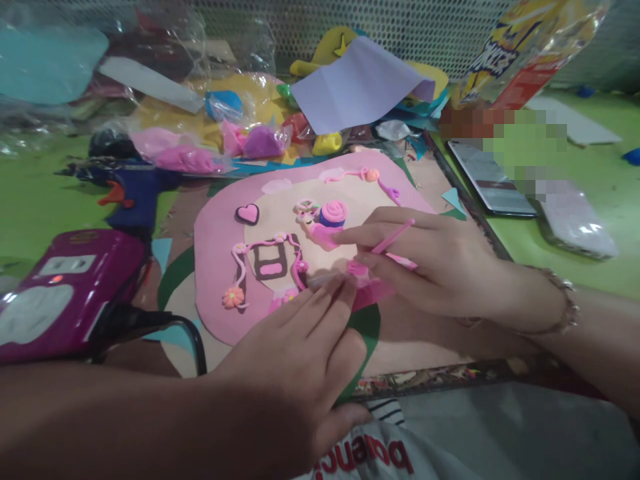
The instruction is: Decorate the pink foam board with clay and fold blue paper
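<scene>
A pink craft card (220,220) with a cream centre lies in front of me, decorated with clay shapes. Among them are a snail (323,230) with a pink coiled shell, a pink heart (247,213) and a dark brown frame (271,261) with a wavy pink border. My left hand (305,347) rests flat on the card's lower part, fingers stretched out and their tips near some pink clay (357,268). My right hand (425,257) grips a thin pink stick (395,236) that sticks up between its fingers; the index fingertip is by the snail's body. Its lower end is hidden.
Bags of coloured clay (260,140) and a lilac sheet (357,87) lie behind the card. At left are a magenta device (75,293) with a black cable and a dark blue glue gun-like tool (133,200). A phone (493,179) and a snack bag (520,53) are right.
</scene>
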